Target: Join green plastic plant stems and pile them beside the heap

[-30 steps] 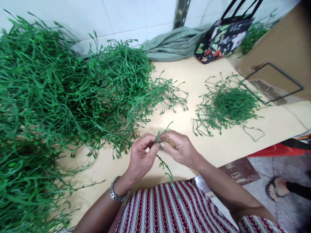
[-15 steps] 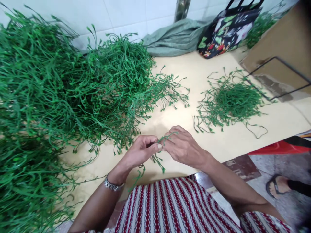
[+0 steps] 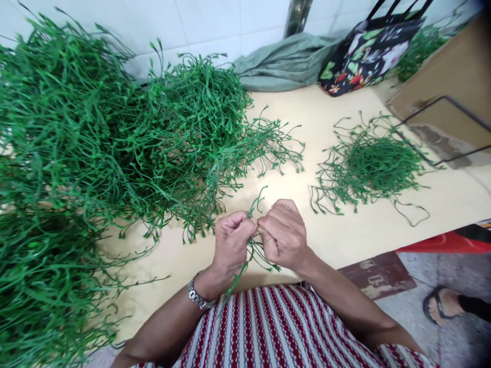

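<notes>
Above my lap, at the table's near edge, a small bunch of thin green plastic-looking stems (image 3: 253, 253) with forked tips is between my two hands. My left hand (image 3: 233, 239), a metal watch on its wrist, is closed round the bunch, thumb on top. My right hand (image 3: 284, 234) is closed too, its fingertips pinching at the bunch right beside my left thumb. Some tips stick up above the hands; others hang below. Exactly what the right fingertips grip is partly hidden. A big heap of the same stems (image 3: 115, 138) fills the table's left side.
A smaller pile of stems (image 3: 383, 163) lies on the pale table (image 3: 284, 189) to the right. Behind are a grey-green cloth (image 3: 284, 64) and a flowered bag (image 3: 372, 56). A cardboard box (image 3: 448, 76) with a black wire frame stands far right. Someone's sandalled foot (image 3: 445, 306) is on the floor.
My left hand has turned more upright, so the held stems now point up and down. The right fist has drawn in close against it. The view has shifted slightly.
</notes>
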Demonstrator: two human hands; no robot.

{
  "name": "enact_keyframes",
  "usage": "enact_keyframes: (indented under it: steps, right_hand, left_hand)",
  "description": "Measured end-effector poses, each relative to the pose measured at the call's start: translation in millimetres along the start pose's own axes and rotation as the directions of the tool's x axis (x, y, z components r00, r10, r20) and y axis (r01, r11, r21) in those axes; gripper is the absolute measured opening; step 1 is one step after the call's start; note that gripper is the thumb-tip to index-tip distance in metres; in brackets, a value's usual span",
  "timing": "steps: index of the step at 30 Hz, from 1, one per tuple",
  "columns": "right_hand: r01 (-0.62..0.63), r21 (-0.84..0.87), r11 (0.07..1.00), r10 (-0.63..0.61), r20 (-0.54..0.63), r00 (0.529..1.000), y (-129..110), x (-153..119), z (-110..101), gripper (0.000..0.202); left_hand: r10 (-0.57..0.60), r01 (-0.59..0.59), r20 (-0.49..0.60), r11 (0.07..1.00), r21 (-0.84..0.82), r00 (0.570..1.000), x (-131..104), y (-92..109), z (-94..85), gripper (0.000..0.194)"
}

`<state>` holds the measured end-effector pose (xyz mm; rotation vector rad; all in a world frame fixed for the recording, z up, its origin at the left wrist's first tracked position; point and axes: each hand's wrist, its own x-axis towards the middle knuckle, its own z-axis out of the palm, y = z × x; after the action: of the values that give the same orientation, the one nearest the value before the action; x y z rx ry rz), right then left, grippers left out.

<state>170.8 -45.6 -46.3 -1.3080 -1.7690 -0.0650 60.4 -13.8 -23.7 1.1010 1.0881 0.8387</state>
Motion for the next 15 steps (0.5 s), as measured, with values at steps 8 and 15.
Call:
enact_keyframes:
  steps: [8, 15]
  right_hand:
    - [-0.016, -0.202, 0.979, 0.026, 0.049, 0.998, 38.2, 7.1, -43.3, 0.014]
    - [-0.215, -0.689, 0.692, 0.222, -0.081, 0.972, 127.7, -11.9, -96.1, 0.024]
  left_hand:
    - [0.009, 0.015, 0.197, 0.993, -0.118, 0.98, 9.4, 0.4, -17.6, 0.029]
    - [-0.062, 0.142, 0.315, 0.961, -0.237, 0.947, 13.4, -0.1, -30.6, 0.015]
